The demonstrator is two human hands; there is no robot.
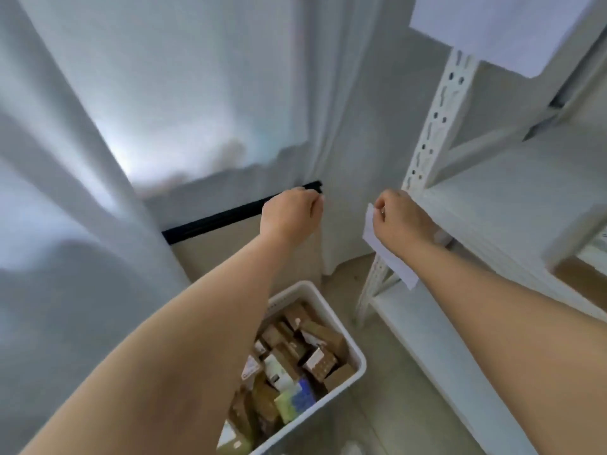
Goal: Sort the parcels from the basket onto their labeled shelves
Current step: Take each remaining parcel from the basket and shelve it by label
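A white basket [356, 351] stands on the floor at the lower middle, filled with several small parcels [323, 362], mostly brown cardboard with white labels. My left hand [290, 213] is stretched out above it with its fingers curled and nothing visible in it, close to a grey curtain and a black rail. My right hand [402, 221] is also raised with curled fingers. Its fingertips are at the top edge of a white paper label [395, 262] that hangs at the corner of the white shelf unit [437, 113]; whether they pinch the label is unclear.
The white metal shelves [512, 192] fill the right side, with another paper sheet [492, 24] hanging from the top shelf. A grey curtain [164, 93] covers the wall on the left, and a black rail [213, 218] crosses behind my left hand. The floor is pale tile [387, 405].
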